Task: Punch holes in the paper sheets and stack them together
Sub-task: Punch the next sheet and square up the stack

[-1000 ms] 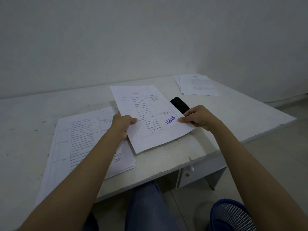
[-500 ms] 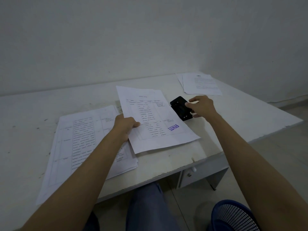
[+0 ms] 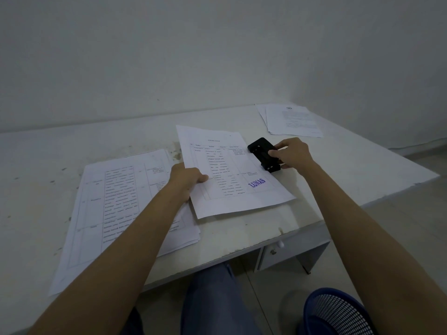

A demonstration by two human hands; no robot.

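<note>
left hand pinches the left edge of a white printed paper sheet stamped "LUNAS" in purple | right hand grips the small black hole punch at the sheet's right edge | both on the white desk

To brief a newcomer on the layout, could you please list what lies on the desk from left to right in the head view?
Paper stack → left hand → stamped sheet → hole punch → right hand; farther back on the right, another paper pile.
</note>
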